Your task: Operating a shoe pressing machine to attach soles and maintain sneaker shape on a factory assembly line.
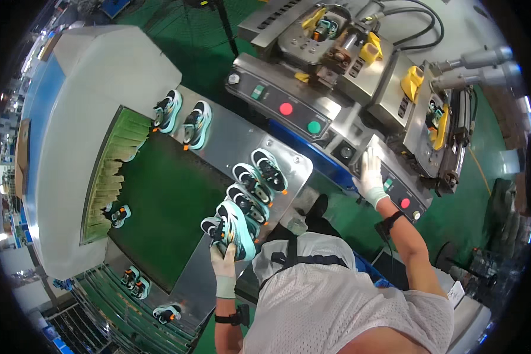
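Note:
My left hand, in a white glove, grips a teal, black and white sneaker at the near edge of the steel side table. Several matching sneakers lie beside it; the nearest pair sits just beyond. My right hand, also gloved, rests flat with fingers spread on the grey control panel of a press machine, close to a red button.
A green conveyor belt runs out of a grey tunnel, carrying more sneakers. Press stations with yellow clamps and red and green buttons stand ahead. The floor is green.

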The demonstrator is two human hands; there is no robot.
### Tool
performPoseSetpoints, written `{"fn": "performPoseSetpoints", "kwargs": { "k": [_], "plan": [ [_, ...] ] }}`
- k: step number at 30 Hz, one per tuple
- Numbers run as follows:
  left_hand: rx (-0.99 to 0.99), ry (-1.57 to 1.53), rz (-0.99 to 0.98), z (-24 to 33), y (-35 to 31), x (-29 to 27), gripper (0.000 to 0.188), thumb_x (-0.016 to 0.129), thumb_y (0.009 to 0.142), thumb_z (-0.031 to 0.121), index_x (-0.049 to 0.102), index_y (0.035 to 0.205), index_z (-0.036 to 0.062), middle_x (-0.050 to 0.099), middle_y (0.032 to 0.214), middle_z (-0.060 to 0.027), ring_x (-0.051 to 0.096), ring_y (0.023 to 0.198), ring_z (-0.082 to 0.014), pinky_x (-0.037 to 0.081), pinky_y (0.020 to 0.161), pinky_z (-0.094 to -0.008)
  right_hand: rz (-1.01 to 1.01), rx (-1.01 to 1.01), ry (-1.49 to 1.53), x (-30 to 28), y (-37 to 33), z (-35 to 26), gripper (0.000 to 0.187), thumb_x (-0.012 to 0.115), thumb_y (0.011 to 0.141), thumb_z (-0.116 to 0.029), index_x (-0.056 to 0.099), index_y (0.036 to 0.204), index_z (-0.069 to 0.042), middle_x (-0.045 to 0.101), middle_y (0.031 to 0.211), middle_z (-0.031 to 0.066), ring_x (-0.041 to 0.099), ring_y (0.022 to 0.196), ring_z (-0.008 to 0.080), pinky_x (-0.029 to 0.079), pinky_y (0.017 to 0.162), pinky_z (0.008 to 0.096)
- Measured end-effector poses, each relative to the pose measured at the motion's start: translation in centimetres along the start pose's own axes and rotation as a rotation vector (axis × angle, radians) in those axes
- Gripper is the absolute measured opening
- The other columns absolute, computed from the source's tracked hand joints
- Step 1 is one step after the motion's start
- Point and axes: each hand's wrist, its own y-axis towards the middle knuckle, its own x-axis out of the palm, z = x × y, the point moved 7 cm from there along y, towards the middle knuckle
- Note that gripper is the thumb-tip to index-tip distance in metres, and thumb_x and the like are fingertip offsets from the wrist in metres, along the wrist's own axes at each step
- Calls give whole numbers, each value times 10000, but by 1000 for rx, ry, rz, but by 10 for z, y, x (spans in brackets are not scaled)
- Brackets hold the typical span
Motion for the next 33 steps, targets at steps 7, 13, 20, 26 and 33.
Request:
{"fn": "performPoseSetpoints", "kwargs": {
  "k": [7, 13, 20, 26, 33],
  "plan": [
    [0, 122, 256, -52, 6, -109, 592, 662, 843, 148, 403, 1337, -50, 528, 1244, -174, 526, 1158, -252, 407, 1001, -349, 156, -151, 50, -10, -32, -71, 924, 721, 807, -210, 158, 1482, 77, 148, 1535, 323, 128, 1437, 473, 134, 1174, 513],
    [48, 199, 497, -131, -13, -123, 683, 633, 834, 33, 278, 1417, -12, 494, 1294, -193, 536, 1154, -268, 411, 1012, -363, -67, -318, 282, 34, -36, -184, 837, 662, 865, -166, 154, 1497, 42, 156, 1544, 295, 132, 1454, 432, 171, 1177, 445],
    [-106, 230, 374, -191, 8, -56, 833, 676, 808, 160, 186, 1451, -44, 326, 1400, -263, 385, 1306, -400, 329, 1091, -434, -235, -532, 543, 66, -37, -278, 722, 657, 867, -186, 285, 1441, 45, 286, 1482, 309, 237, 1419, 439, 223, 1167, 453],
    [99, 442, 369, -106, 32, -98, 818, 672, 853, 180, 183, 1463, -61, 281, 1468, -289, 367, 1345, -394, 281, 1139, -443, -538, -344, 712, 47, -42, -305, 513, 646, 880, -184, 463, 1306, 35, 539, 1282, 234, 541, 1202, 325, 427, 1013, 392],
    [177, -431, 387, 42, 167, -92, 649, 602, 942, 150, 239, 1445, -44, 477, 1354, -228, 521, 1216, -268, 424, 1048, -360, -626, -630, 967, -4, -64, -362, 390, 622, 910, -247, 598, 1193, 19, 650, 1121, 164, 661, 983, 251, 525, 859, 333]
  ]
}}
